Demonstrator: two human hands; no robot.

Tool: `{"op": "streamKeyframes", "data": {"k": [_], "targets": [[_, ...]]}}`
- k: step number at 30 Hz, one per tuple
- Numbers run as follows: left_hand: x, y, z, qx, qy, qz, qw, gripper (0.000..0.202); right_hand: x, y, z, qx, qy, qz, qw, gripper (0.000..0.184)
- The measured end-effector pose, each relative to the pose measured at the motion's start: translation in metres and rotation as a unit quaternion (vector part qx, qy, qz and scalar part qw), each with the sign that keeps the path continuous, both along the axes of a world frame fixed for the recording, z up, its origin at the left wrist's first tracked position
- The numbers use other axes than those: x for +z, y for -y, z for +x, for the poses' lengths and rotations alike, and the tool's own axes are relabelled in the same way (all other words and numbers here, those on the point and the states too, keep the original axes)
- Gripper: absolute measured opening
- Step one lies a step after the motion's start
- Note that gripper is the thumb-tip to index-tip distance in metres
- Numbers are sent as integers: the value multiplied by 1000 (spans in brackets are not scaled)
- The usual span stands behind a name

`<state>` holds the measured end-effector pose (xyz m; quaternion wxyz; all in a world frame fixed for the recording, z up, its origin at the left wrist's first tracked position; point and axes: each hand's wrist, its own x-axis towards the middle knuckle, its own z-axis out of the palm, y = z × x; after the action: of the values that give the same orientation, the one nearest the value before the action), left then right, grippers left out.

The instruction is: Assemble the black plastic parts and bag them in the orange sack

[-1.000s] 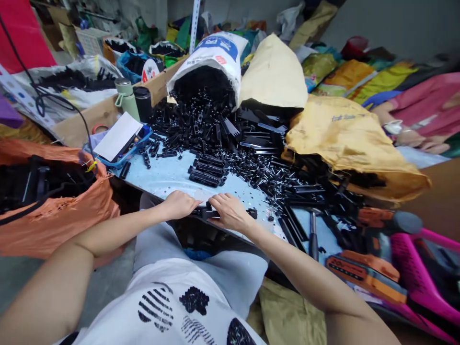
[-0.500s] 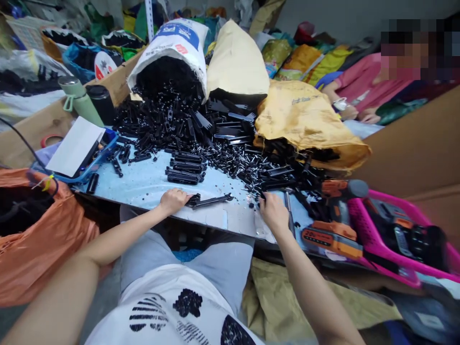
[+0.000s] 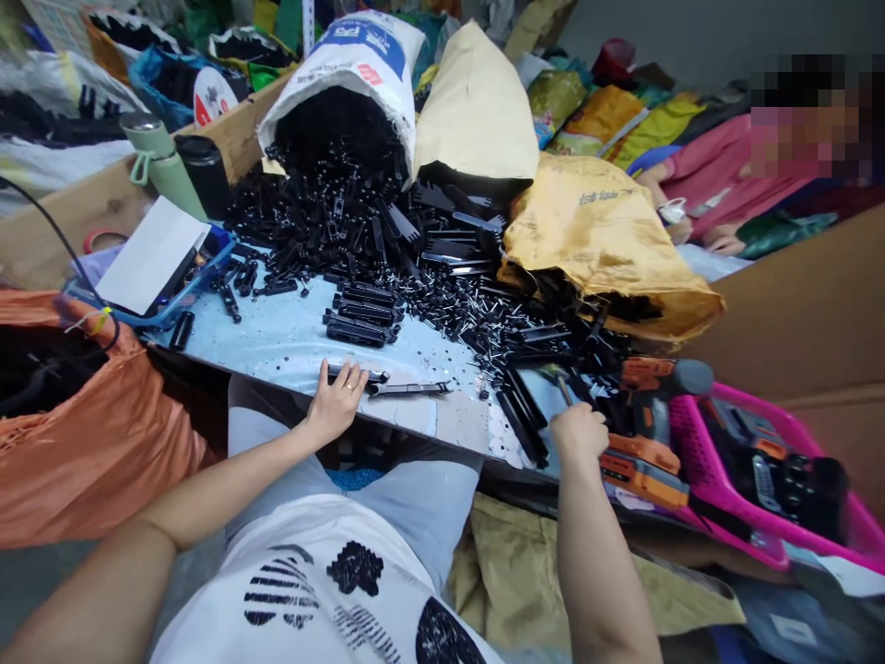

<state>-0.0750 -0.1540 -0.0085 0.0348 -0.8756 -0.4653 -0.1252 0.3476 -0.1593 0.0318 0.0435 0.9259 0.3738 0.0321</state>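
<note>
My left hand [image 3: 336, 404] rests at the near table edge, its fingers spread over a black elongated part [image 3: 373, 376]. Just to the right lies a slim black piece with a shiny edge [image 3: 409, 389], apart from the fingertips. My right hand [image 3: 579, 432] is closed around a slim-shafted hand tool [image 3: 565, 389]; its far end is hard to make out against the pile. Between the hands, long black handle pieces [image 3: 520, 417] lie slanted on the table. Behind my left hand sits a row of black folded multi-part pieces [image 3: 363, 315].
Loose black parts [image 3: 311, 221] and metal pins [image 3: 449, 300] spill from white [image 3: 346, 65], cream [image 3: 477, 111] and yellow [image 3: 601, 240] sacks. An orange drill [image 3: 646, 433] and pink basket [image 3: 698, 452] stand right; a blue tray [image 3: 221, 258] left. A person in pink [image 3: 719, 175] sits beyond.
My right hand has moved right, from the pins to the slim-shafted tool, and long black handle pieces now show where it was. My left hand's fingers have spread over the black part.
</note>
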Motion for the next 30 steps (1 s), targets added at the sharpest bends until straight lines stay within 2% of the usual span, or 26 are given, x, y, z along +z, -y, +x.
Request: {"op": "streamKeyframes", "data": {"k": [2, 4, 7, 8, 10, 12, 15, 17, 19, 21, 23, 26, 28, 29, 30], "targets": [[1, 0, 0, 5, 6, -6, 1000, 48, 14, 8, -19, 23, -23, 17, 999, 40], [0, 0, 0, 8, 10, -9, 1000, 48, 29, 18, -49, 95, -87, 39, 991, 38], [-1, 1, 0, 9, 9, -9, 1000, 49, 55, 34, -108, 249, -232, 76, 937, 39], [-2, 1, 0, 9, 7, -8, 1000, 49, 63, 39, -128, 285, -251, 88, 921, 39], [-3, 2, 0, 8, 5, -6, 1000, 50, 73, 48, -164, 321, -243, 118, 908, 40], [-3, 3, 0, 10, 2, -7, 1000, 50, 73, 54, -190, 335, -217, 111, 910, 39], [-4, 6, -1, 13, -2, -5, 1000, 50, 56, 57, -205, 377, -210, -3, 902, 37], [-3, 6, -2, 7, -4, 2, 1000, 49, 45, 55, -196, 382, -209, -46, 899, 36], [-1, 2, -4, -4, -4, 14, 1000, 48, 40, 49, -170, 335, -184, -20, 924, 40], [3, -6, -6, -19, -4, 29, 999, 43, 39, 42, -130, 248, -134, 10, 960, 46], [6, -18, -6, -33, -6, 31, 999, 35, 37, 35, -81, 154, -83, -2, 985, 51], [8, -38, -5, -50, -17, 2, 999, 30, 27, 29, -19, 68, -59, -52, 995, 49], [8, -49, -3, -54, -22, -22, 998, 35, 18, 25, -3, 72, -25, -23, 997, 49], [9, -52, -3, -52, -23, -34, 998, 39, 14, 23, -6, 108, -1, 18, 994, 50], [11, -54, -2, -43, -21, -46, 998, 43, 11, 21, -16, 172, 19, 67, 983, 51]]}}
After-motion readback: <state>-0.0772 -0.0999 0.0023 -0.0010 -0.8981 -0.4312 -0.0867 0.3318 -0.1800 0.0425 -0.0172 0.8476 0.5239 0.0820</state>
